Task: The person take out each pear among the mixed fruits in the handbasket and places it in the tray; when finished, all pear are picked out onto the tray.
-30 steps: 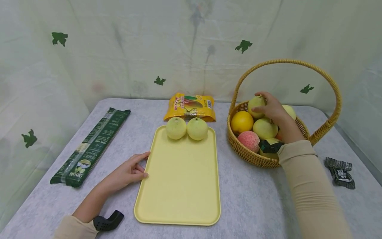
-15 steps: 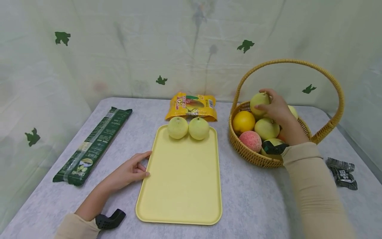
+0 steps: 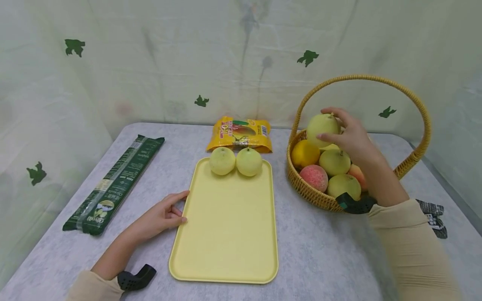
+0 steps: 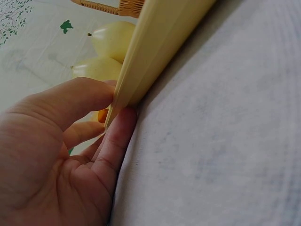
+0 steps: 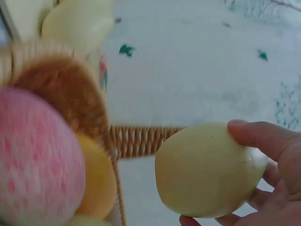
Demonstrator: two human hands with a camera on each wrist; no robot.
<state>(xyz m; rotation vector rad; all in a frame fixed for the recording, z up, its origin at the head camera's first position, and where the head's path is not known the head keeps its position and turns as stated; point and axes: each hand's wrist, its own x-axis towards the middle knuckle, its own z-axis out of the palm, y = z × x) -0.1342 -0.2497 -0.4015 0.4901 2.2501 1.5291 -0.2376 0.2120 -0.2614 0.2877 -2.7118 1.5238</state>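
My right hand [image 3: 352, 136] grips a pale green pear [image 3: 323, 129], thumb and fingers round its sides, over the far left part of the wicker basket [image 3: 320, 202]. In the right wrist view the held pear [image 5: 207, 172] shows close, beside the basket's handle. Below it lie an orange [image 3: 305, 154], a pink peach [image 3: 314, 178] and more pears [image 3: 334, 161]. My left hand [image 3: 162, 215] holds the left rim of the yellow tray [image 3: 226, 234]; in the left wrist view the thumb meets the rim and a finger [image 4: 123, 125] reaches under it. Two pears [image 3: 235, 161] sit at the tray's far end.
A yellow snack bag [image 3: 241, 133] lies behind the tray. On the left is a long green packet [image 3: 114, 186]. A small black packet [image 3: 434, 219] lies on the right, partly hidden by the right sleeve. The basket's tall handle [image 3: 361, 77] arches over the fruit.
My right hand has lifted the pear up from among the fruit, and the right forearm has shifted right and nearer. The left hand stays at the tray's rim.
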